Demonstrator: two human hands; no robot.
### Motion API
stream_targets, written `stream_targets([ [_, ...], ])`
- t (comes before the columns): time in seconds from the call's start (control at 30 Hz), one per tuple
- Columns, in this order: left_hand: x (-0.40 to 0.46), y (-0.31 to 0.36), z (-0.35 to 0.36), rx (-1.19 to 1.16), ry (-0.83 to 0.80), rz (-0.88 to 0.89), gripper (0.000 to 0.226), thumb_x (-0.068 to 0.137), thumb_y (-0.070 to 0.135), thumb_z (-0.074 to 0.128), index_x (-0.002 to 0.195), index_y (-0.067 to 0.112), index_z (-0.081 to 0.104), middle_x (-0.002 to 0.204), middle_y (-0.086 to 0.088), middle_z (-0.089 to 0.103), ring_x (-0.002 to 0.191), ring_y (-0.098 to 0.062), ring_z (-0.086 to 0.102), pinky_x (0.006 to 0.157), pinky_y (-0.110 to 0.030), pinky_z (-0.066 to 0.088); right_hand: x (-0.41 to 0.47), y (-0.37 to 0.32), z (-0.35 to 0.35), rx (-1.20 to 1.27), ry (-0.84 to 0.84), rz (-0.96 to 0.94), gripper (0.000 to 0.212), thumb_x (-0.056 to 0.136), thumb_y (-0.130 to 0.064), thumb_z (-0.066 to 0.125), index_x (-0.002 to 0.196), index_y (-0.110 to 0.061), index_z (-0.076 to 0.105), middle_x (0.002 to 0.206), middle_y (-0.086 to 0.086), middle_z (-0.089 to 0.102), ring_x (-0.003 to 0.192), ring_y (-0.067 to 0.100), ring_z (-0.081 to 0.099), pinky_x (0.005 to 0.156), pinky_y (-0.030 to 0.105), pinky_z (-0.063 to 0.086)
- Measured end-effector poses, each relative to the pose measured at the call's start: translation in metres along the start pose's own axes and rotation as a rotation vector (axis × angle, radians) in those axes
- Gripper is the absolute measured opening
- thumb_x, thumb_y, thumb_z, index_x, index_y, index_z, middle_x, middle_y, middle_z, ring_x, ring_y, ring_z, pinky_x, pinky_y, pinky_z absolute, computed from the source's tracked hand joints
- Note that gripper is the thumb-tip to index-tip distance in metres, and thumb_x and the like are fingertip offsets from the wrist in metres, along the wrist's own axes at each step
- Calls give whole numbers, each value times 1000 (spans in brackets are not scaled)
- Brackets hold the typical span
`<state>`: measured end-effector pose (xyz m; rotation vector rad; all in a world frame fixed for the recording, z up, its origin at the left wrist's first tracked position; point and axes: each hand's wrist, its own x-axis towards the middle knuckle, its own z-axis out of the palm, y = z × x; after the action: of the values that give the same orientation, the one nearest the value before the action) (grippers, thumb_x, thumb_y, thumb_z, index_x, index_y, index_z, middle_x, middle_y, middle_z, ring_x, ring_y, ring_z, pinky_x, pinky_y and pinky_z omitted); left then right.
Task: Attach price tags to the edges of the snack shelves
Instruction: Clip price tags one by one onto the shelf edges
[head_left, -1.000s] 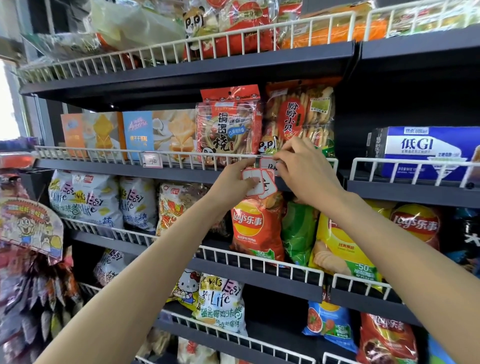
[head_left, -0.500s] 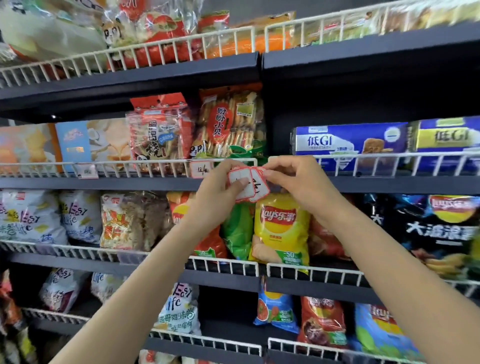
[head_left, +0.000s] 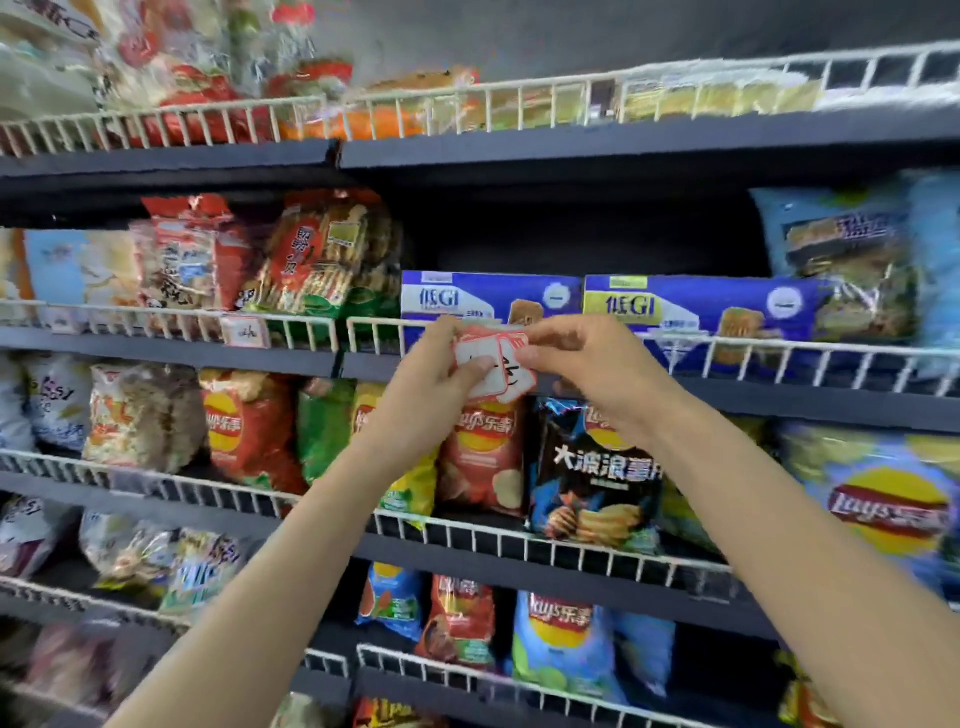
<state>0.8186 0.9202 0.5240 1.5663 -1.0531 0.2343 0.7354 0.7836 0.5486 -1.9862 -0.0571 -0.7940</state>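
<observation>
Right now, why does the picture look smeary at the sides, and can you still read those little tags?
Head view: motion blur smears the edges, worst at the top-left bags and the right Lay's bag; the price tags between the left hand and right hand stay fairly sharp, though their writing is unreadable; the shelf rail bows from wide-angle distortion.

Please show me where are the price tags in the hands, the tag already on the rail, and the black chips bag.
price tags (head_left: 493, 364), head view, white face.
tag on the rail (head_left: 245, 331), head view, centre.
black chips bag (head_left: 597, 467), head view, front.

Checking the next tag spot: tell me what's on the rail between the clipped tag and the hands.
Head view: only bare white wire rail between the clipped tag and the left hand.
</observation>
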Motion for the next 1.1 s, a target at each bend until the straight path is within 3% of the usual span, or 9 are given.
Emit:
stream_targets([
  [0.1, -5, 9, 9, 36, -9, -14, 13, 93, 20, 53, 97, 31, 47, 101, -21, 64, 93, -36, 63, 84, -57, 50, -7, -1, -14, 12, -30, 46, 11, 83, -7, 67, 94, -7, 67, 89, 4, 68, 76, 8, 63, 58, 15, 50],
  [0.27, -5, 21, 13, 144, -26, 21, 21, 94, 15, 51, 115, 15, 52, 105, -8, 65, 96, -21, 63, 85, -47, 53, -17, -6, -26, 10, -16, 31, 9, 79, -9, 71, 80, -14, 63, 71, -5, 62, 53, -8, 57, 47, 10, 42],
  [0.47, -5, 22, 11, 219, 34, 40, 25, 95, 16, 49, 120, 15, 53, 108, -6, 64, 97, -15, 63, 80, -40, 56, -17, -4, -25, 33, 77, 31, 10, 78, -20, 73, 76, -17, 64, 78, -4, 67, 76, 7, 60, 56, 19, 45],
  [0.6, -3, 11, 5, 221, 133, 13, 25, 96, 14, 47, 120, 18, 52, 109, -3, 63, 99, -15, 62, 78, -36, 55, -10, -2, -28, 60, 125, 44, 9, 84, -20, 67, 84, -14, 61, 81, 3, 70, 76, 12, 61, 53, 19, 45],
  [0.7, 4, 3, 0, 184, 143, -65, 27, 96, 13, 46, 123, 17, 51, 114, -4, 61, 102, -18, 61, 74, -31, 53, -4, 2, -28, -62, 192, 13, 8, 90, -20, 61, 87, -16, 55, 81, 1, 69, 71, 7, 61, 50, 15, 45],
  [0.83, 8, -4, 6, 90, -15, -215, 31, 96, 11, 47, 126, 17, 49, 114, -7, 61, 96, -18, 62, 80, -38, 55, 5, 9, -26, -321, 297, -99, 7, 91, -17, 57, 90, -17, 50, 87, 2, 69, 75, 5, 63, 51, 15, 45],
  [0.9, 10, -6, 12, 80, -64, -258, 38, 96, 11, 48, 132, 17, 43, 113, -6, 60, 94, -18, 63, 84, -41, 55, 10, 11, -26, -453, 344, -161, 9, 92, -16, 57, 99, -14, 54, 93, 3, 69, 85, 3, 60, 52, 10, 43],
  [1.0, 16, -9, 15, 22, -59, -285, 45, 95, 10, 49, 138, 14, 36, 111, -3, 58, 91, -13, 61, 82, -35, 55, 16, 14, -26, -590, 380, -233, 17, 92, -17, 57, 108, -13, 61, 102, 5, 69, 96, 11, 63, 57, 8, 42],
  [1.1, 22, -10, 16, -9, -71, -302, 48, 94, 12, 50, 140, 15, 36, 119, -6, 59, 98, -16, 62, 86, -38, 54, 21, 17, -24, -670, 397, -281, 17, 91, -20, 57, 106, -14, 64, 104, 5, 69, 98, 15, 65, 63, 15, 49],
])
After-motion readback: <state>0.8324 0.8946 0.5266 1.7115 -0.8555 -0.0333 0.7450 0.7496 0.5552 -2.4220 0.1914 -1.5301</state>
